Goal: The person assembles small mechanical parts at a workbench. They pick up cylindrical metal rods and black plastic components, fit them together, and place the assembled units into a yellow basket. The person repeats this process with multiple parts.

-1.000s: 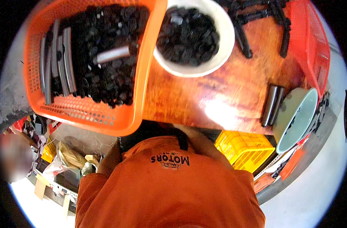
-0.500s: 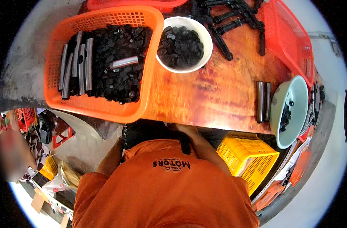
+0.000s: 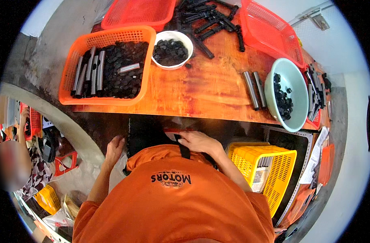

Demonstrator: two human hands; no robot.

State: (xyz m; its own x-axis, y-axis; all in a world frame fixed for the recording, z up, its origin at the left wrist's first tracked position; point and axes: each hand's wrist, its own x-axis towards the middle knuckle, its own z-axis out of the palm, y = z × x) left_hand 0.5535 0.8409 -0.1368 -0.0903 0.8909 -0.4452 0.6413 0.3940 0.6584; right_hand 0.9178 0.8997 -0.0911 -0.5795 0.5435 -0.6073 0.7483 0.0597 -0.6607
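My left hand (image 3: 114,146) hangs beside my waist, below the table's front edge, with its fingers loosely curled and nothing visible in them. At the front of my waist, my right hand (image 3: 200,141) bends inward, its thumb against a black strap (image 3: 184,151) on my orange clothing. The fingers are partly hidden, so what they hold cannot be made out. A small red and grey patch (image 3: 172,133) shows beside them. On the table above, an orange basket (image 3: 108,101) holds small black parts (image 3: 122,85) and several metal tubes (image 3: 100,71).
A white bowl (image 3: 172,67) of black parts and a pale green basin (image 3: 300,95) stand on the wooden table (image 3: 201,93). Two tubes (image 3: 250,90) lie by the basin. Red baskets (image 3: 270,34) and black rod-like parts (image 3: 209,24) are farther back. A yellow crate (image 3: 270,156) stands at right below.
The view has shifted, showing more of the space below the table edge. Both my hands, mostly hidden under the edge before, now show at my waist.
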